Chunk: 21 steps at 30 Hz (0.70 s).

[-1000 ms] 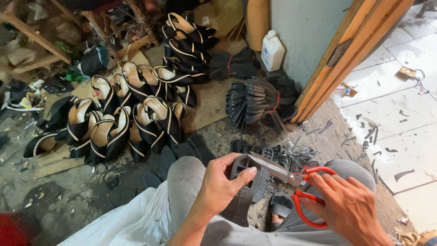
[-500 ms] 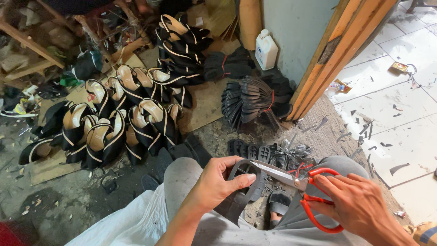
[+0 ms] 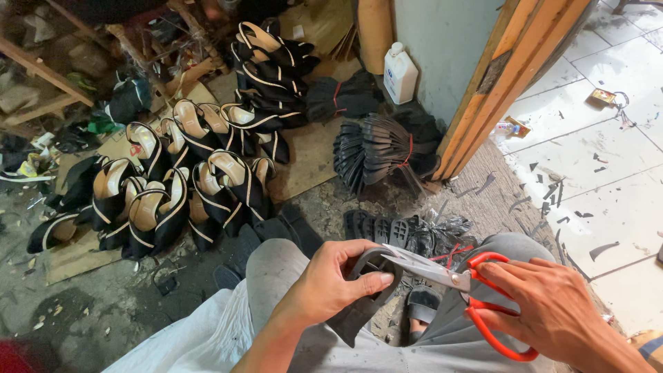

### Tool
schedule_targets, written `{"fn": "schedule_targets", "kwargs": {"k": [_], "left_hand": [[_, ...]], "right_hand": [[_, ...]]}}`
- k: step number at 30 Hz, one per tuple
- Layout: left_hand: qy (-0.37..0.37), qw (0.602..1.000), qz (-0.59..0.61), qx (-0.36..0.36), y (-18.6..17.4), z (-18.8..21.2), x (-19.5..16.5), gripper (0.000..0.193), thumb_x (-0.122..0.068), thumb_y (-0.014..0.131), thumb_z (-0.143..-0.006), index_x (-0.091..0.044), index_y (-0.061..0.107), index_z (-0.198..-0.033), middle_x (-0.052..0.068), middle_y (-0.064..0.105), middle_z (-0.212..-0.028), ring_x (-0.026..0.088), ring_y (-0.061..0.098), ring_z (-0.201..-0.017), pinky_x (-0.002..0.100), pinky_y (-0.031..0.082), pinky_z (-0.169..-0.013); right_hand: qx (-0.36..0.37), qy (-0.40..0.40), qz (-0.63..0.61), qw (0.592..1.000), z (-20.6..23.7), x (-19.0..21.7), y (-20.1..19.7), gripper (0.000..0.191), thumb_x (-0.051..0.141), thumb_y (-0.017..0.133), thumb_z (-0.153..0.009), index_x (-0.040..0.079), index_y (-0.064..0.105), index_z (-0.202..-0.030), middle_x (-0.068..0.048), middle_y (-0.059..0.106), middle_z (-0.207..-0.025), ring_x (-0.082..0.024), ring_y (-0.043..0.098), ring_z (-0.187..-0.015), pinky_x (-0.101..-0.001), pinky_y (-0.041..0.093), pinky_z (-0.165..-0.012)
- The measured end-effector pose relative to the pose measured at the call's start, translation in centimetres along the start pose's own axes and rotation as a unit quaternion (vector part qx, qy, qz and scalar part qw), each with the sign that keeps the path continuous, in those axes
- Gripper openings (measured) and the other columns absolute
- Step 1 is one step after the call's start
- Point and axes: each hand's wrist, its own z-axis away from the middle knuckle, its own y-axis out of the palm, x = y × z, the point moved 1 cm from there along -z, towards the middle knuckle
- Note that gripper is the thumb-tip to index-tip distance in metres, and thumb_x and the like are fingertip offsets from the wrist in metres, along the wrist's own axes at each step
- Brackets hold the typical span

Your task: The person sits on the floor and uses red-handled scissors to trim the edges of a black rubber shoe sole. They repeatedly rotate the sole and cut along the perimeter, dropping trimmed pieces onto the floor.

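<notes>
Currently: my left hand (image 3: 331, 283) is gripping a dark sole piece (image 3: 359, 304) over my lap while my right hand (image 3: 552, 311) is working red-handled scissors (image 3: 469, 290) into it.

Sole piece: long axis is running from lower left, near my knee, up to the right, with its curved upper end pointing at the blades; my left fingers are clenching around its top edge. Scissors: blades are lying nearly level, tips pointing left and touching the piece's upper rim; my right fingers are sitting through the red loops, blades parted slightly. Surroundings: heeled shoes (image 3: 173, 186) are crowding the floor ahead to the left, bundled black strips (image 3: 380, 148) are lying ahead; a tiled floor (image 3: 608, 186) is leaving open room to the right.
</notes>
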Motion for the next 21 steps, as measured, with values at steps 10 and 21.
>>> {"fn": "schedule_targets", "kwargs": {"k": [10,21], "left_hand": [[-0.008,0.998,-0.041,0.036,0.0,-0.2,-0.7,0.029,-0.013,0.079,-0.087,0.002,0.073,-0.112,-0.002,0.07,-0.088,0.004,0.06,-0.078,0.022,0.052,-0.071],[0.279,0.881,0.06,-0.378,-2.1,0.0,-2.5,0.034,-0.016,0.074,-0.096,0.003,0.067,-0.124,0.007,0.073,-0.104,0.011,0.068,-0.09,0.026,0.056,-0.085]], "right_hand": [[0.052,-0.024,-0.048,0.997,0.5,-1.4,-0.8,0.047,0.058,0.079,-0.074,0.024,0.07,-0.105,0.004,0.063,-0.059,-0.02,0.064,-0.06,-0.0371,0.048,-0.062],[-0.053,0.076,-0.317,0.944,0.0,-3.1,0.9,0.028,0.026,0.073,-0.092,0.0,0.065,-0.1,-0.007,0.053,-0.069,-0.021,0.051,-0.061,-0.0382,0.046,-0.055]]}}
